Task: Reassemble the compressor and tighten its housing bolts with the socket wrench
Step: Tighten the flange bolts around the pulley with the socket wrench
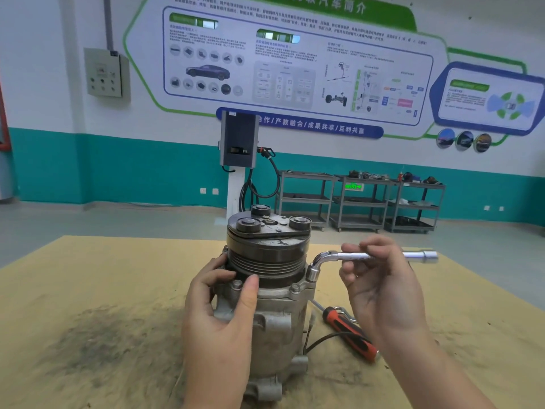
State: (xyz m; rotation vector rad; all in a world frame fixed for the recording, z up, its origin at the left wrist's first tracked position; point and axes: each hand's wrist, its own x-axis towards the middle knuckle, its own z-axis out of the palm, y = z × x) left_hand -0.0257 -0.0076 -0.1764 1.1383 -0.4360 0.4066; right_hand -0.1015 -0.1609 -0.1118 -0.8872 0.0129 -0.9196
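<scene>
A tan, soot-smudged bench stands in a workshop with a teal-banded wall, grey shelving carts and a charging post. The cast-metal compressor stands upright at its middle, its grooved pulley on top. The left hand curls round its housing. The right hand pinches the chrome L-shaped socket wrench, whose socket sits on a housing bolt. An orange-handled screwdriver lies beside it.
</scene>
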